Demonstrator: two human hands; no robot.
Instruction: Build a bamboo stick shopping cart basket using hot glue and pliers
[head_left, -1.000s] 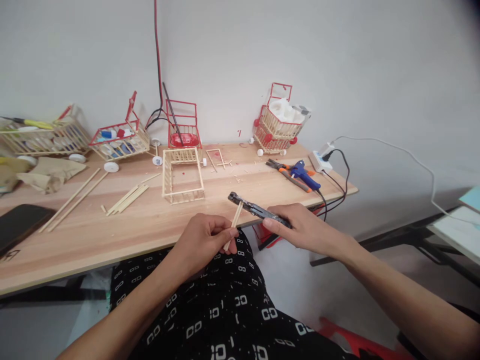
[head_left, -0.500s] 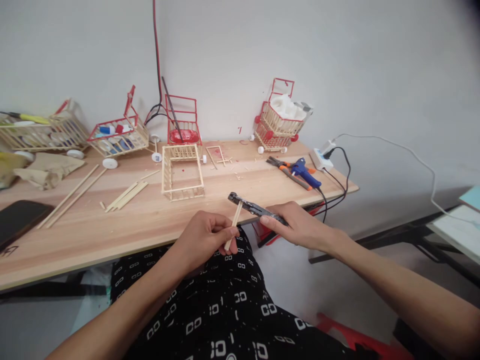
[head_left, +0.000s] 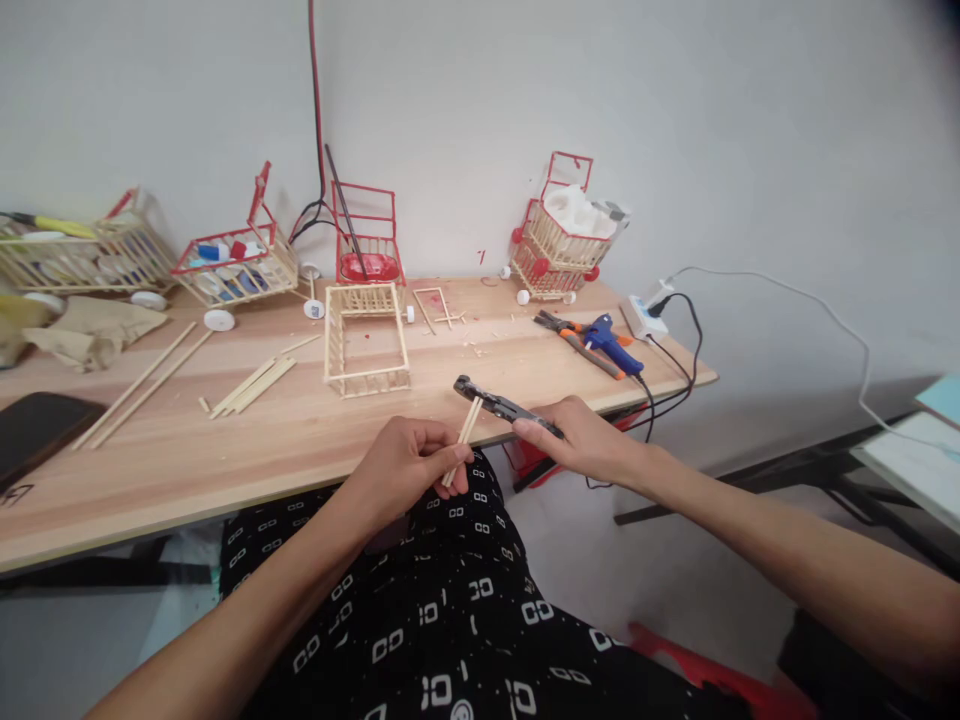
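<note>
Pinched in my left hand (head_left: 416,462) are two short wooden sticks (head_left: 466,432), held side by side and tilted up, just past the table's front edge. My right hand (head_left: 577,436) is closed round the handles of dark pliers (head_left: 501,405). The pliers' head meets the upper ends of the sticks; whether the jaws grip them I cannot tell. Beyond my hands, an open frame of glued sticks (head_left: 367,382) stands on the table. Several cut sticks (head_left: 255,388) lie to its left, and two longer sticks (head_left: 146,385) lie farther left.
On the wooden table (head_left: 315,440) small stick carts (head_left: 551,250) stand along the wall, some filled. A blue glue gun (head_left: 613,345) and orange-handled pliers (head_left: 589,352) lie at the right, near a power strip (head_left: 643,318). A phone (head_left: 41,435) is at the left edge.
Both hands, the sticks and the pliers have shifted slightly left and up in view. My grip on each looks the same.
</note>
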